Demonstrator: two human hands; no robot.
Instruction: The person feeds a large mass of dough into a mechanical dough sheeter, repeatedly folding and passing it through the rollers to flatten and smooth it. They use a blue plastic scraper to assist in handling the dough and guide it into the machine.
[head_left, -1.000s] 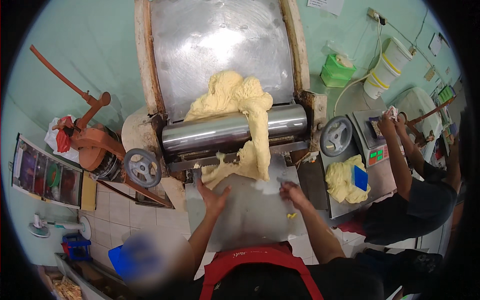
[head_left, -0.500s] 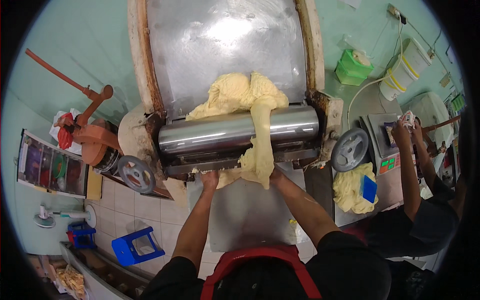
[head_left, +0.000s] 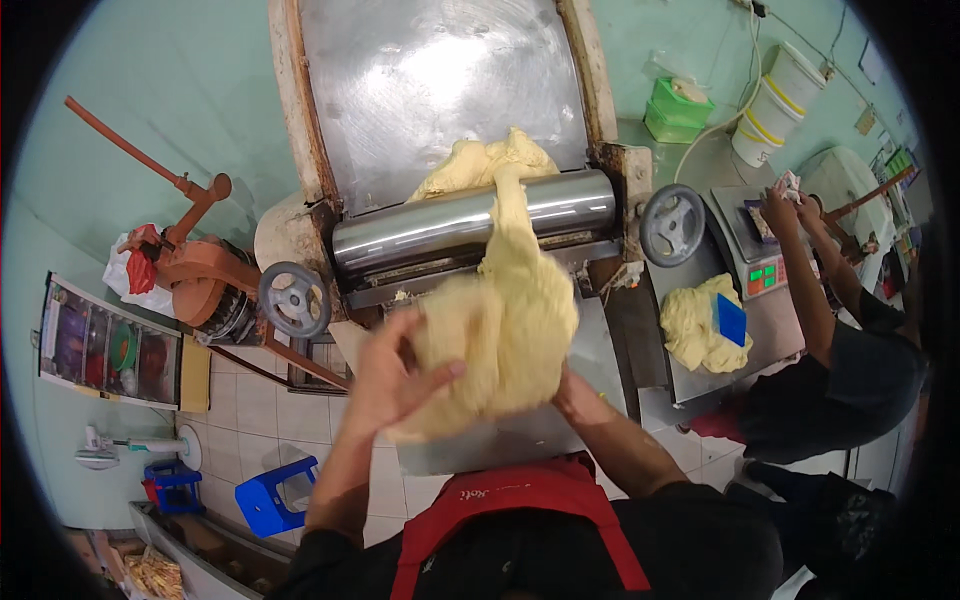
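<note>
A big pale-yellow mass of dough (head_left: 525, 330), blurred by motion, hangs in front of the steel roller (head_left: 400, 241) of a dough sheeter. A strip of it runs up over the roller to more dough (head_left: 485, 165) behind. On the left side my left hand (head_left: 392, 380) grips the mass, thumb over its front. My right hand (head_left: 572, 393) holds the lower right side; its fingers are hidden by the dough.
Handwheels (head_left: 294, 299) flank the sheeter, below its metal slope (head_left: 440, 80). At right, a dough pile (head_left: 690, 325) with a blue scraper (head_left: 732, 320) lies beside a scale (head_left: 768, 277); a co-worker's hands (head_left: 785, 210) hold a packet there. A blue stool (head_left: 270, 497) stands left.
Both hands have come up from beneath the roller's front edge, raising the dough into a large mass before it. Less dough lies behind the roller, and the view has shifted slightly.
</note>
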